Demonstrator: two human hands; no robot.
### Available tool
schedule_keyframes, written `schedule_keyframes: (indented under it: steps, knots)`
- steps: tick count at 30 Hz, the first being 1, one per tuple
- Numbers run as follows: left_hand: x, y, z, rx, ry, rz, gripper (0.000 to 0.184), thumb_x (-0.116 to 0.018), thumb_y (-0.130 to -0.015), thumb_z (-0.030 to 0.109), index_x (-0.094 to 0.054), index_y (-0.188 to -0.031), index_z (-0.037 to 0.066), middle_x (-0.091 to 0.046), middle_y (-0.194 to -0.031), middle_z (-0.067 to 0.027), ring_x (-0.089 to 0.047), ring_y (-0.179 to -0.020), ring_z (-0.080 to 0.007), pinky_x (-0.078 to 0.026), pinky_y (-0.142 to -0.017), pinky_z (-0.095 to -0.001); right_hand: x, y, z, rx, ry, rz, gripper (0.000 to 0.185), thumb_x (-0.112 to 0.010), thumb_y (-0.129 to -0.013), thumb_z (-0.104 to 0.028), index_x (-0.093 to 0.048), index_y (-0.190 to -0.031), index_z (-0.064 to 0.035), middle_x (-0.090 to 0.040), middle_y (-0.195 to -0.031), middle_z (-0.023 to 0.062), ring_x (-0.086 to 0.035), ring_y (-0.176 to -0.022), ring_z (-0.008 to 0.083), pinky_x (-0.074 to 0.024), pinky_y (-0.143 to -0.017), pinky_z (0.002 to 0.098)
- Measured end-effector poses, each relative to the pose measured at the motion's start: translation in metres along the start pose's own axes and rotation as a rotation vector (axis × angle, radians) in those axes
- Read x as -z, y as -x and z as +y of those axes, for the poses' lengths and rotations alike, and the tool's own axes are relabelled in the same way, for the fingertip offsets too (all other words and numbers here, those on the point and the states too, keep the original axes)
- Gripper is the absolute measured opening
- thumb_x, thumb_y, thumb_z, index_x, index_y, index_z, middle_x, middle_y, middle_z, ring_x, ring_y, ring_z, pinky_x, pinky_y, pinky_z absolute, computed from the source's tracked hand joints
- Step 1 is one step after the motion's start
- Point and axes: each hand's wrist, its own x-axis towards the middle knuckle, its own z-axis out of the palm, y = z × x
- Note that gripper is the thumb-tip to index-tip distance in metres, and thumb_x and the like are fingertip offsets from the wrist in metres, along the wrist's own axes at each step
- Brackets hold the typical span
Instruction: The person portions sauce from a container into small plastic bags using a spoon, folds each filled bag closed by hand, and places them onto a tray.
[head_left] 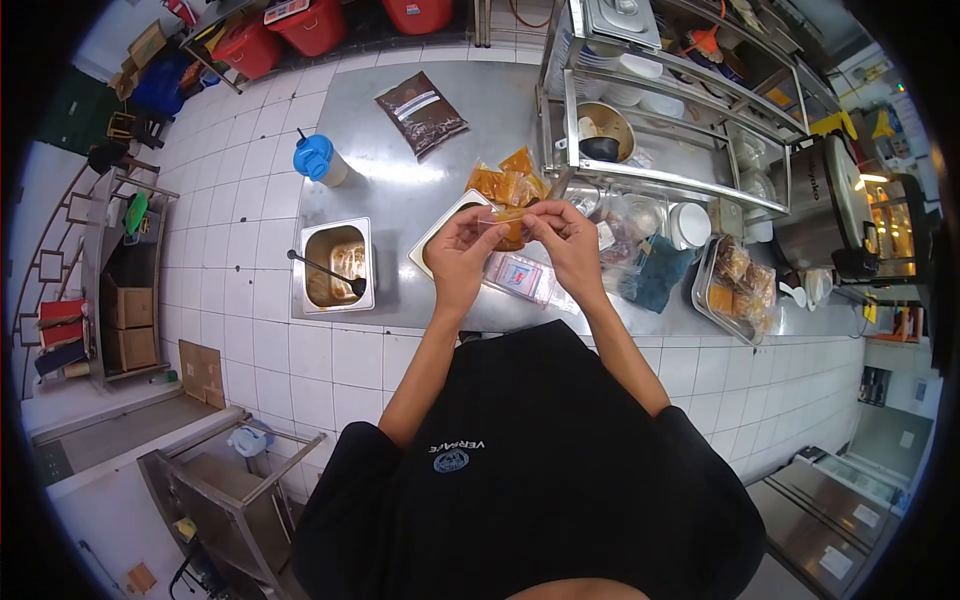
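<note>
Between my two hands hangs a small clear plastic bag [510, 236] with orange-brown sauce in its lower part. My left hand [462, 252] pinches the bag's top edge on one side. On the other side, my right hand [566, 244] grips it between thumb and fingers. Just beyond my hands lie several filled sauce bags [508, 182]. A steel food pan [424, 250] is partly hidden behind my left hand. Below the held bag, a printed packet [520, 276] in clear plastic lies on the steel table [400, 190].
To the left stand a steel pan [312, 240] with a black ladle [330, 272] and a blue-lidded bottle [322, 162]. A dark brown pouch [422, 112] lies farther back. On the right are a metal rack [680, 185], a white tub [690, 226], a dark cloth [660, 272] and a tray [706, 290] of bags.
</note>
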Motion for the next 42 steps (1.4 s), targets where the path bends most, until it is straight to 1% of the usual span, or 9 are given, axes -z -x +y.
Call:
schedule_keyframes:
  steps: [4, 10, 18, 28, 32, 36, 38, 40, 42]
  knots:
    - [-0.006, -0.001, 0.003, -0.044, -0.010, 0.011, 0.024, -0.071, -0.087, -0.001, -0.063, -0.109, -0.003, -0.068, -0.100, -0.0090, -0.065, -0.091, -0.0141, -0.057, -0.081, -0.0283, 0.004, 0.005, 0.000, -0.028, -0.023, -0.007, 0.017, -0.066, -0.094, -0.011, -0.065, -0.104, 0.0020, -0.069, -0.088, 0.0052, -0.063, -0.082, 0.0088, -0.0491, -0.074, 0.0228]
    - [-0.017, -0.002, 0.005, 0.097, 0.128, 0.098, 0.018, -0.073, -0.088, 0.009, -0.067, -0.100, -0.003, -0.070, -0.094, -0.0065, -0.065, -0.086, -0.0111, -0.052, -0.081, -0.0230, 0.002, 0.007, -0.014, 0.045, 0.011, 0.088, 0.016, -0.066, -0.094, -0.011, -0.066, -0.104, 0.0017, -0.067, -0.089, 0.0030, -0.061, -0.082, 0.0079, -0.0483, -0.075, 0.0228]
    - [-0.037, 0.001, 0.001, -0.056, -0.070, 0.190, 0.018, -0.070, -0.092, 0.013, -0.066, -0.099, -0.002, -0.068, -0.091, -0.0035, -0.062, -0.083, -0.0082, -0.050, -0.078, -0.0216, -0.004, 0.013, -0.014, 0.066, 0.130, 0.122, 0.014, -0.063, -0.097, -0.011, -0.062, -0.106, 0.0000, -0.062, -0.093, -0.0013, -0.056, -0.082, 0.0047, -0.0457, -0.073, 0.0209]
    - [-0.028, -0.002, -0.008, -0.013, -0.214, -0.138, 0.014, -0.064, -0.096, 0.009, -0.063, -0.104, -0.002, -0.067, -0.096, -0.0056, -0.062, -0.086, -0.0086, -0.050, -0.079, -0.0229, 0.009, 0.021, -0.024, 0.202, 0.371, 0.083, 0.016, -0.064, -0.092, -0.013, -0.066, -0.102, -0.0001, -0.067, -0.086, 0.0070, -0.062, -0.076, 0.0134, -0.0490, -0.070, 0.0278]
    - [-0.026, -0.002, -0.015, 0.049, -0.215, -0.257, 0.012, -0.068, -0.092, 0.008, -0.067, -0.095, -0.003, -0.068, -0.096, -0.0055, -0.062, -0.087, -0.0104, -0.049, -0.080, -0.0239, 0.031, 0.031, -0.026, 0.253, 0.516, 0.075, 0.016, -0.069, -0.088, -0.013, -0.069, -0.097, 0.0004, -0.067, -0.086, 0.0098, -0.063, -0.079, 0.0179, -0.0492, -0.073, 0.0305]
    - [-0.033, 0.001, -0.022, 0.084, -0.302, -0.432, 0.021, -0.065, -0.095, 0.013, -0.069, -0.107, -0.004, -0.068, -0.115, -0.0141, -0.062, -0.107, -0.0171, -0.048, -0.092, -0.0295, 0.063, 0.050, -0.027, 0.223, 0.587, 0.094, 0.014, -0.070, -0.088, -0.013, -0.070, -0.093, 0.0000, -0.067, -0.083, 0.0095, -0.064, -0.079, 0.0195, -0.0496, -0.073, 0.0311]
    - [-0.042, 0.004, -0.023, 0.170, -0.347, -0.510, 0.030, -0.059, -0.100, 0.020, -0.067, -0.115, -0.004, -0.067, -0.120, -0.0156, -0.060, -0.115, -0.0196, -0.046, -0.099, -0.0326, 0.083, 0.062, -0.027, 0.127, 0.556, 0.163, 0.013, -0.070, -0.088, -0.012, -0.071, -0.091, 0.0005, -0.067, -0.084, 0.0091, -0.064, -0.078, 0.0172, -0.0502, -0.072, 0.0305]
    - [-0.049, 0.006, -0.033, 0.282, -0.184, -0.386, 0.036, -0.052, -0.103, 0.026, -0.066, -0.117, -0.004, -0.066, -0.121, -0.0147, -0.059, -0.115, -0.0191, -0.045, -0.102, -0.0334, 0.122, 0.076, -0.027, 0.028, 0.463, 0.314, 0.015, -0.067, -0.091, -0.014, -0.069, -0.096, -0.0006, -0.068, -0.086, 0.0067, -0.063, -0.078, 0.0123, -0.0498, -0.071, 0.0272]
    - [-0.045, 0.005, -0.035, 0.253, -0.268, -0.382, 0.039, -0.048, -0.104, 0.029, -0.063, -0.121, -0.003, -0.064, -0.124, -0.0143, -0.058, -0.118, -0.0200, -0.044, -0.104, -0.0345, 0.176, 0.095, -0.029, 0.041, 0.365, 0.489, 0.019, -0.065, -0.094, -0.019, -0.066, -0.101, -0.0018, -0.068, -0.087, 0.0040, -0.063, -0.080, 0.0104, -0.0495, -0.070, 0.0248]
